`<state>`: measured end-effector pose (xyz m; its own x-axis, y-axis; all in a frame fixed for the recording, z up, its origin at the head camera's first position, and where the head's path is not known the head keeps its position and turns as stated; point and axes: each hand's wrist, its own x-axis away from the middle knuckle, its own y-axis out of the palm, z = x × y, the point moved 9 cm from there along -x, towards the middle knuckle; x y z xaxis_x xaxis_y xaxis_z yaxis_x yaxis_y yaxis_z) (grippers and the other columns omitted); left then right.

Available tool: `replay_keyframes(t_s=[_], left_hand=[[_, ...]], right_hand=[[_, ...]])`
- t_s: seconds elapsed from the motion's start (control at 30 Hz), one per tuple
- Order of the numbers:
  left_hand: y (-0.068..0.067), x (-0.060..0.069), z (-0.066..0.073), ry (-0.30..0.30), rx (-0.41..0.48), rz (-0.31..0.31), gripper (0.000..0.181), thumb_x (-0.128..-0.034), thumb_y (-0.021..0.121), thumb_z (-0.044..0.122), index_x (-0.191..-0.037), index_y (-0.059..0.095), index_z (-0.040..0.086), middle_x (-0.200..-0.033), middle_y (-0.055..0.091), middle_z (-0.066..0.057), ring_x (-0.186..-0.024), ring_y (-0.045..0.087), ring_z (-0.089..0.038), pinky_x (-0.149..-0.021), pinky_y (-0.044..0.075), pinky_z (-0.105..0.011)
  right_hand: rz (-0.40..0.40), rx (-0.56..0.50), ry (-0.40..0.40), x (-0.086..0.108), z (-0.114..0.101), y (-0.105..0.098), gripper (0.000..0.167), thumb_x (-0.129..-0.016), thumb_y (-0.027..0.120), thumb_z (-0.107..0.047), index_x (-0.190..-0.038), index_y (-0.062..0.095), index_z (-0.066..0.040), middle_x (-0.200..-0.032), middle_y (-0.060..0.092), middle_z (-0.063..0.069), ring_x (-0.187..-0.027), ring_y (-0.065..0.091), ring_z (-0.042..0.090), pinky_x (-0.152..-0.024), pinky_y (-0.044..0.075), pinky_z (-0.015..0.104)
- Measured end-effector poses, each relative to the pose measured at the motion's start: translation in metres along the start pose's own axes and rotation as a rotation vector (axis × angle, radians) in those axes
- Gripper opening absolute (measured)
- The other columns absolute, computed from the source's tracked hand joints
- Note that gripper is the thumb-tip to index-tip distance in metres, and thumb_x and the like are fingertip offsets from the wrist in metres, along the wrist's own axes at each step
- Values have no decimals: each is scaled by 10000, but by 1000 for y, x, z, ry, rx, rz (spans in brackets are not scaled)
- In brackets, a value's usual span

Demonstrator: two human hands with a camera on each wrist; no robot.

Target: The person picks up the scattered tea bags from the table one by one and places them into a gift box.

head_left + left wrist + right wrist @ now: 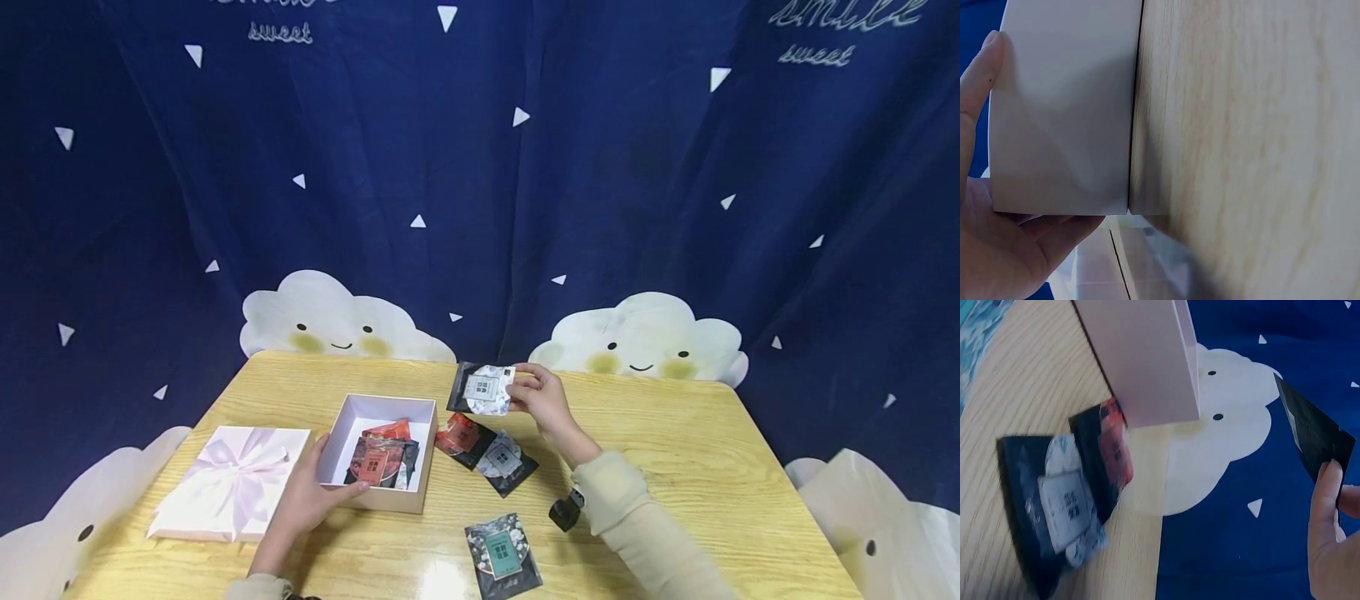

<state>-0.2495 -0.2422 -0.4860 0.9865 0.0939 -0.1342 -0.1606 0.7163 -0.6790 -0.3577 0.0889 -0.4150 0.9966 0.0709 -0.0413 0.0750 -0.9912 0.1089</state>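
Note:
An open white box (pixel 426 450) holds several red and black sachets (pixel 379 461). My left hand (pixel 306 493) grips its left side, thumb over the front rim; in the left wrist view the hand (pixel 1004 250) lies around the box's corner (pixel 1063 125). Pinched by its right edge, a black and white sachet (pixel 482 388) is raised in my right hand (pixel 546 406), to the right of the box. The right wrist view shows that sachet (pixel 1313 425) edge-on between thumb and fingers of the hand (pixel 1335 544).
Beside the box's right side lie a red-black sachet (pixel 463 439) and a grey-white one (pixel 506 463), overlapping. A green-labelled sachet (pixel 502 556) is nearer the front. Left of the box rests a white lid with a ribbon bow (pixel 238 475). A small black object (pixel 566 511) is under my right forearm.

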Motion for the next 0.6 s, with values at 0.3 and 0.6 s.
replay_keyframes(t_s=[0.3,0.6], left_hand=[[0,1,0,-7,3,-3,1061,-639,807,401,-1370,231,-108,-1385,244,-343,-1208,327,-488,-975,294,-582],[-1,1,0,-10,9,-1,1056,-640,809,389,-1371,231,-106,-1381,250,-343,-1206,330,-488,-976,295,-580]], right_hand=[[-46,-3,-2,0,5,25,360,-794,535,147,-1147,471,111,-745,608,62,-595,590,113,-524,518,211],[-106,2,-1,2,9,53,372,-804,536,131,-1165,452,113,-764,604,71,-598,587,108,-561,535,249]])
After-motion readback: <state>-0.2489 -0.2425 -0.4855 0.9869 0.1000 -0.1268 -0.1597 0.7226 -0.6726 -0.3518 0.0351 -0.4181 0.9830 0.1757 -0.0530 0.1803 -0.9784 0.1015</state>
